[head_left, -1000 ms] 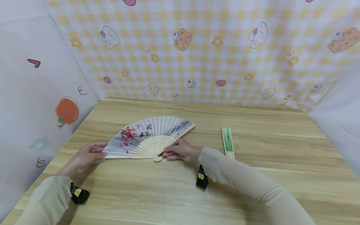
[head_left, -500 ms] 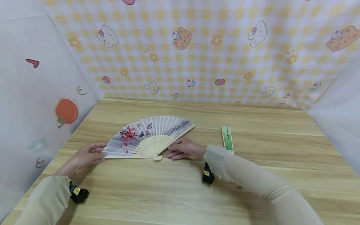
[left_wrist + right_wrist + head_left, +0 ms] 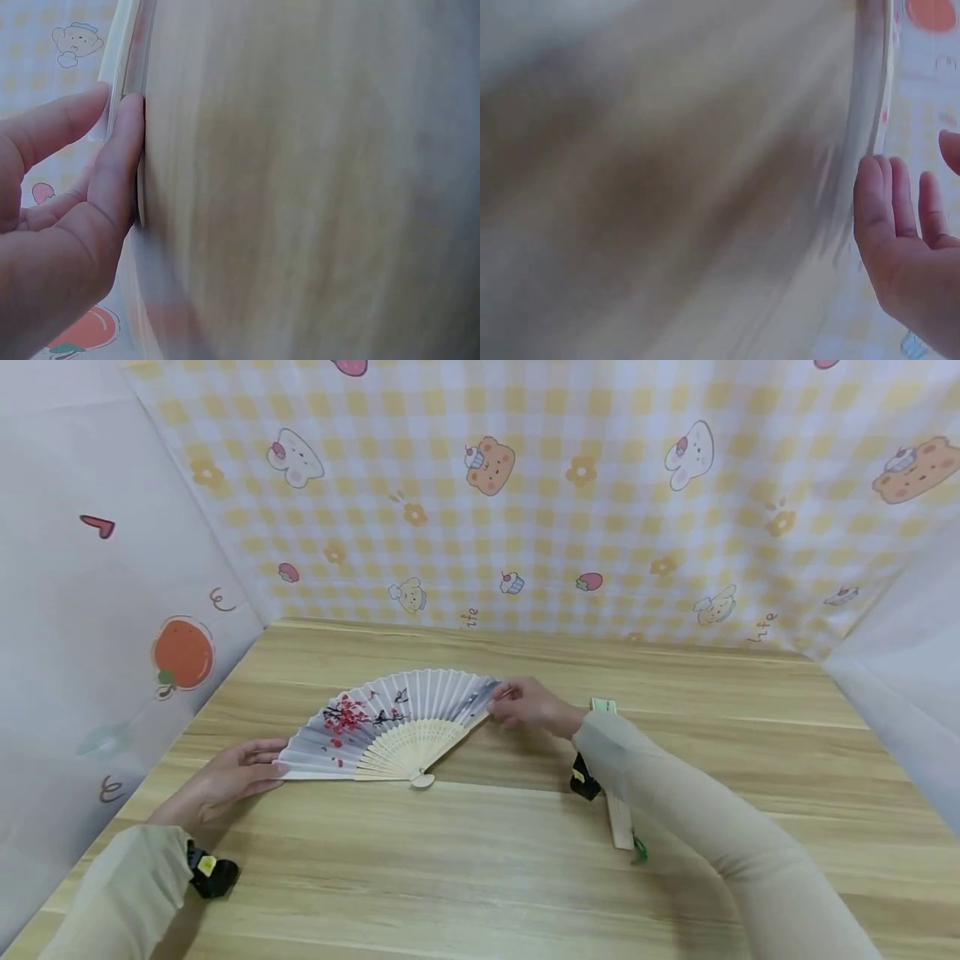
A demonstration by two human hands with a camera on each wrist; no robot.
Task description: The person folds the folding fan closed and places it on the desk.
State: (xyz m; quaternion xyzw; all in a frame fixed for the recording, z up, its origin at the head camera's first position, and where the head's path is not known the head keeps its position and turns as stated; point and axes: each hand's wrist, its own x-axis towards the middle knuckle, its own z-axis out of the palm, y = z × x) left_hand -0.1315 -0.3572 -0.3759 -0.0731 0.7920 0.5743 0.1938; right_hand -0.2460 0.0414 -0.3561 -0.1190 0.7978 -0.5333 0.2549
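A folding fan (image 3: 401, 722) lies spread on the wooden table, grey-white with red blossoms and pale ribs, its pivot toward the person. My left hand (image 3: 228, 777) pinches its left outer corner. In the left wrist view, thumb and fingers (image 3: 120, 161) meet on the fan's pale edge (image 3: 118, 64). At the other end, my right hand (image 3: 532, 706) has reached the upper right corner. Its fingers (image 3: 874, 199) are nearly straight at the fan's rim (image 3: 886, 82) in the right wrist view, with the thumb standing apart.
Partly hidden under the right forearm lies a narrow folded fan (image 3: 619, 818) with a green end and a green tassel (image 3: 639, 850). A yellow checked cloth (image 3: 540, 527) hangs behind the table (image 3: 450, 877), and white sheets close off both sides.
My right hand has left the fan's pivot and moved up along its right edge to the outer corner. The left hand and the spread fan have stayed in place.
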